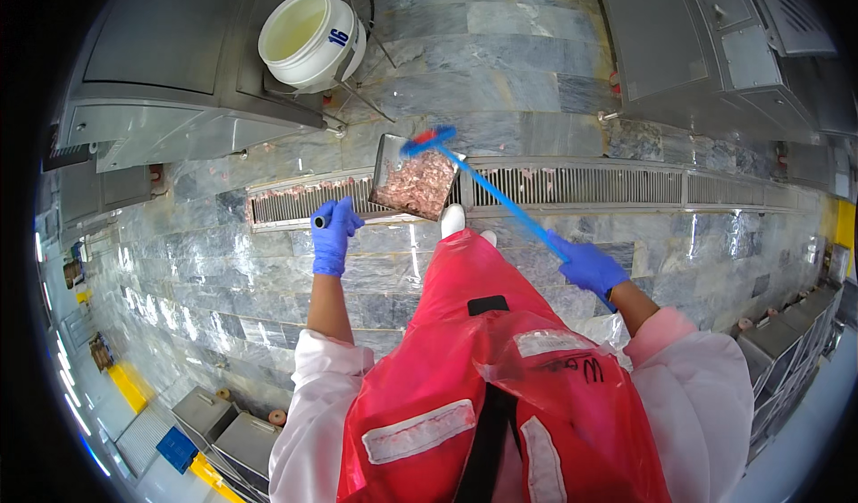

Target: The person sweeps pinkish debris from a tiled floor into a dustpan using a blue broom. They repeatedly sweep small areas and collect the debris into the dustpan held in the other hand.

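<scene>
My left hand [334,231], in a blue glove, is closed round a handle whose dark round end [321,221] points up at me. A metal dustpan [384,161] full of pinkish meat scraps [415,185] lies to the right of that hand, over the floor drain; the join between handle and pan is hard to make out. In my gloved right hand [590,265] is the blue pole [513,209] of a floor brush, slanting up to the left. Its blue and red brush head [429,140], blurred, is over the pan's far edge.
A slotted drain grate [590,185] with meat bits on it crosses the wet tiled floor [516,91]. A white tub [348,57] sits in a metal stand, far left. Steel cabinets flank both sides [161,40] [660,40]. My white boot [453,220] is close to the pan.
</scene>
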Available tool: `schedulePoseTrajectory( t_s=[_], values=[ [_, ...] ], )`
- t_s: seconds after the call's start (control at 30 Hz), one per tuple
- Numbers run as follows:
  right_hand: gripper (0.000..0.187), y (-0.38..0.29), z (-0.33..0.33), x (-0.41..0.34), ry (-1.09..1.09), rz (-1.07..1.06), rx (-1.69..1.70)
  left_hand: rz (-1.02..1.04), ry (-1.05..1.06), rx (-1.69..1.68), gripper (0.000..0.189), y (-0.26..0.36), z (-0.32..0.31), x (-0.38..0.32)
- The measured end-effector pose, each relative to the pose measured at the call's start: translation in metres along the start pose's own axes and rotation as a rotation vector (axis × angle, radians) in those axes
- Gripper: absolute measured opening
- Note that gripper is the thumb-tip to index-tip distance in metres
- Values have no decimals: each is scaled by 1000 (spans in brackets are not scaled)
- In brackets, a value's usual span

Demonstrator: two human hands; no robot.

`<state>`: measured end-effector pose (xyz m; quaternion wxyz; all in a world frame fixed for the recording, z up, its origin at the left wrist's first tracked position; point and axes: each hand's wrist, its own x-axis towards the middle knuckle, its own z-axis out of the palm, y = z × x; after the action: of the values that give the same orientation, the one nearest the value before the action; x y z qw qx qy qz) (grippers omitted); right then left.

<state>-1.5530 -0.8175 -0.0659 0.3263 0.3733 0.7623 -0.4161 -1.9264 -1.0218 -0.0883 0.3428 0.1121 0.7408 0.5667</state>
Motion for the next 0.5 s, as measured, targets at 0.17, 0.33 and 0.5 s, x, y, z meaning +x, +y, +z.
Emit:
schedulePoseTrajectory(
  t_s=[0.17,0.33,0.5],
  values=[
    [72,-15,-26,73,151,36,317,39,-76,51,33,-29,-36,-6],
    [76,22,82,137,178,86,419,65,-197,156,34,-25,-20,-20],
    [80,-5,139,18,-71,99,377,54,-209,155,35,-39,-28,-11]
  ],
)
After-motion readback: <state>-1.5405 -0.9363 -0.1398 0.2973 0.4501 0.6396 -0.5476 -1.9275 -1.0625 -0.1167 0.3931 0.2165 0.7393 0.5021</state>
